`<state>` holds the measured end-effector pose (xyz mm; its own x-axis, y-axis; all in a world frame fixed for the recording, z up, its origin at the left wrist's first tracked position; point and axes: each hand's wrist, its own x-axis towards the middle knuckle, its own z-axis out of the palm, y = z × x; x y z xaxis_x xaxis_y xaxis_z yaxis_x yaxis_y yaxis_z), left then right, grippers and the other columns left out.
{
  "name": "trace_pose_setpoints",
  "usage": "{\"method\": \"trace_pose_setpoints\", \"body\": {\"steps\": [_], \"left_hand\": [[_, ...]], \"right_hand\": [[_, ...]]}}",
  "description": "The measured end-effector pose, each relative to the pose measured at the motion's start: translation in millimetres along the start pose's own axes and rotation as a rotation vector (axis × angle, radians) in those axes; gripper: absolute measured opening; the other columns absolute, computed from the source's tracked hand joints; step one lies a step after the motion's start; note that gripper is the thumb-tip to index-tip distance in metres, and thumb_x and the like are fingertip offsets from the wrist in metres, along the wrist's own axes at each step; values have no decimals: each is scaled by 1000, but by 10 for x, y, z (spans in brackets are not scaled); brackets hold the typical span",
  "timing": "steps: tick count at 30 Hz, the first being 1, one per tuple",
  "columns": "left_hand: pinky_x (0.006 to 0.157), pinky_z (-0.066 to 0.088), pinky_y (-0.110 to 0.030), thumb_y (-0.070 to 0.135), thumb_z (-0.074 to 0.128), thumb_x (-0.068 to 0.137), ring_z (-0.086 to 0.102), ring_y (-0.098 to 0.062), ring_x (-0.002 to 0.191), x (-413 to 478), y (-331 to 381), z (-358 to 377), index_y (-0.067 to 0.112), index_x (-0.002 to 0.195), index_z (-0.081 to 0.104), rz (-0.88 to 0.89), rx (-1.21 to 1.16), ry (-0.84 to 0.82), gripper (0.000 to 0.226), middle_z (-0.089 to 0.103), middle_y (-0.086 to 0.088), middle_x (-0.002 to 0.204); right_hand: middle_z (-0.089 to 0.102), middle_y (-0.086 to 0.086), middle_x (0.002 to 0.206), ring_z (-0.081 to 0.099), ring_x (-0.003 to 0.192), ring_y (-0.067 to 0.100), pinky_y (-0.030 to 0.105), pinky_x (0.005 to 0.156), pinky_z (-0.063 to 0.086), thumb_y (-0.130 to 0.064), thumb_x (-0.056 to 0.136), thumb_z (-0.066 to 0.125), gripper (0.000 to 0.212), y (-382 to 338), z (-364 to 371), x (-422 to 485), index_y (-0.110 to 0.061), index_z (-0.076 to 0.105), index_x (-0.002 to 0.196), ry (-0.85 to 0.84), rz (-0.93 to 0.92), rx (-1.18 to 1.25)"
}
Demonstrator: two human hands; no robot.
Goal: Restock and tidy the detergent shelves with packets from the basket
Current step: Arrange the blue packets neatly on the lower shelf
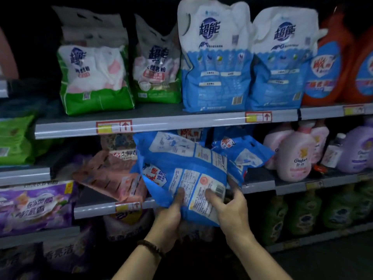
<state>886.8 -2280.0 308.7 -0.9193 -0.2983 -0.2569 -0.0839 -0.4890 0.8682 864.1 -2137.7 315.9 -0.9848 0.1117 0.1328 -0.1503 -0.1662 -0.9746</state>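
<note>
A blue detergent packet [181, 170] with white label panels is tilted in front of the middle shelf [258, 186], its top leaning in under the upper shelf. My left hand [171, 215] grips its lower left edge, thumb on the front. At its lower right corner my right hand [228, 207] grips it near the barcode. Behind it on the shelf lies another blue packet [244, 152]. A pink packet [113, 176] leans at an angle to the left. No basket is in view.
The upper shelf [161, 124] holds two green-and-white bags [94, 77], two tall blue-and-white pouches [216, 57] and orange bottles [327, 65]. Pink bottles [296, 156] and purple bottles stand right of the blue packets. Purple packs [36, 205] sit lower left, green bottles [304, 213] lower right.
</note>
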Motion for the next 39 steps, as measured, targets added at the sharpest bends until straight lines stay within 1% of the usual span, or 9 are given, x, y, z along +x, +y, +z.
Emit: {"method": "trace_pose_setpoints", "body": {"steps": [4, 7, 9, 12, 20, 23, 27, 31, 39], "left_hand": [[85, 63, -47, 40, 70, 98, 77, -28, 99, 909, 235, 249, 23, 118, 68, 111, 149, 94, 27, 80, -7, 113], [96, 57, -49, 45, 82, 79, 68, -37, 113, 1425, 182, 219, 3, 130, 58, 64, 465, 425, 70, 68, -20, 129], [101, 53, -49, 29, 86, 79, 62, -40, 118, 1384, 62, 215, 3, 124, 51, 157, 528, 472, 63, 61, -21, 128], [88, 52, -44, 10, 79, 80, 63, -33, 101, 1325, -96, 164, 23, 92, 52, 546, 860, 308, 33, 61, -5, 100], [89, 48, -31, 21, 61, 88, 49, -13, 107, 1364, -38, 593, 33, 103, 58, 1065, 1430, -240, 19, 51, 13, 109], [90, 48, -37, 31, 49, 91, 51, -15, 109, 1510, -64, 874, 31, 106, 60, 1112, 1564, -333, 18, 54, 11, 111], [91, 48, -39, 36, 48, 88, 55, -17, 105, 1778, -84, 1235, 29, 103, 63, 1174, 1749, -492, 22, 60, 9, 106], [101, 43, -40, 36, 54, 92, 58, -21, 109, 2049, -112, 1633, 26, 113, 64, 1130, 1934, -586, 26, 65, 4, 113], [109, 42, -44, 56, 49, 101, 57, -23, 123, 2641, -339, 2049, 30, 136, 54, 865, 2059, -697, 44, 61, 2, 135]], "right_hand": [[74, -15, 115, 75, 99, 3, 27, 80, 64, -32, 92, 82, 47, 66, 374, 898, -32, 62, 135, 73, -146, -207], [67, 10, 128, 65, 120, 31, 41, 93, 57, -58, 92, 63, 61, 417, 495, 1517, -24, 58, 143, 8, -72, -623], [48, 18, 148, 53, 135, 39, 42, 107, 50, -43, 98, 66, 71, 588, 478, 1647, -21, 41, 161, -79, -10, -802], [34, 15, 158, 42, 145, 36, 39, 117, 41, -33, 102, 66, 78, 744, 353, 1624, -22, 24, 168, -136, -93, -884], [67, -1, 130, 61, 124, 17, 20, 95, 41, -25, 99, 70, 39, 804, 13, 1631, -21, 65, 137, -41, -215, -690], [67, -8, 98, 65, 98, 17, 29, 85, 46, -19, 95, 72, 10, 858, -232, 1677, -22, 69, 104, 104, -212, -586], [70, -12, 96, 68, 89, 9, 38, 87, 54, -11, 93, 71, 27, 1032, -660, 1781, -37, 64, 93, 245, -136, -429], [73, -13, 87, 66, 81, -14, 20, 74, 50, -8, 95, 74, 22, 1178, -923, 2002, -29, 68, 93, 314, -63, -341], [78, 11, 74, 75, 68, 32, 52, 64, 62, -19, 95, 75, 15, 1328, -1341, 2712, -12, 73, 82, 316, 139, -142]]}}
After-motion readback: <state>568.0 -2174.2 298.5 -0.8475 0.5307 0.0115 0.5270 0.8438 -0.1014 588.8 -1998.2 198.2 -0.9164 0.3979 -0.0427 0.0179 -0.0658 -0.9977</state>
